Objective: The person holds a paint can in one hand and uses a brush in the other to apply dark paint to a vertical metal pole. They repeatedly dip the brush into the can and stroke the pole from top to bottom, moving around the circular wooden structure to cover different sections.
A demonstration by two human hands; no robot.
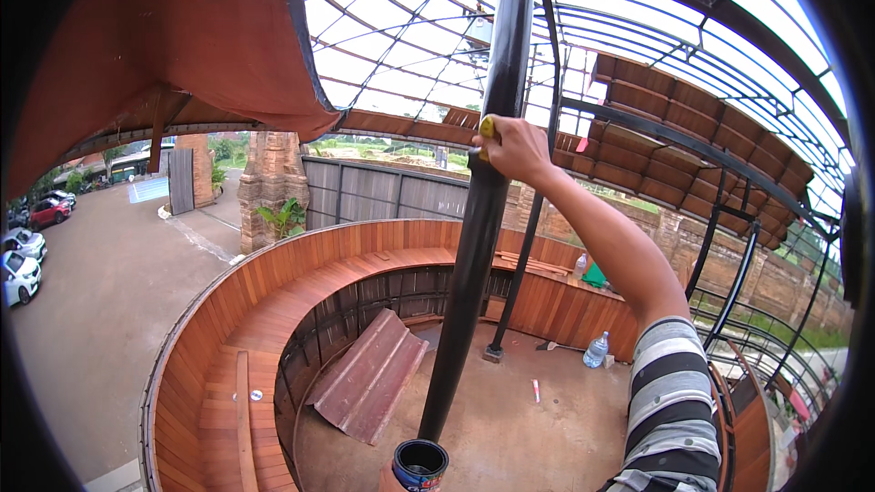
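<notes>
My right hand (512,148) is raised and closed around a brush with a yellow handle (488,127), which it presses against a tall black metal pole (463,292). The pole leans from the floor below up into the roof frame. My right arm, in a grey and white striped sleeve (673,401), reaches up from the lower right. An open blue paint can (419,465) with dark paint inside hangs at the bottom edge beside the pole. A sliver of my left hand (386,479) shows at the can's left side, gripping it; the rest of that hand is out of frame.
Far below lies a curved wooden tiered bench (273,310) around a concrete floor with stacked reddish roof sheets (369,378) and water bottles (595,349). A second black post (519,264) stands behind. A metal roof frame (656,27) arches overhead. Parked cars (23,246) line the left.
</notes>
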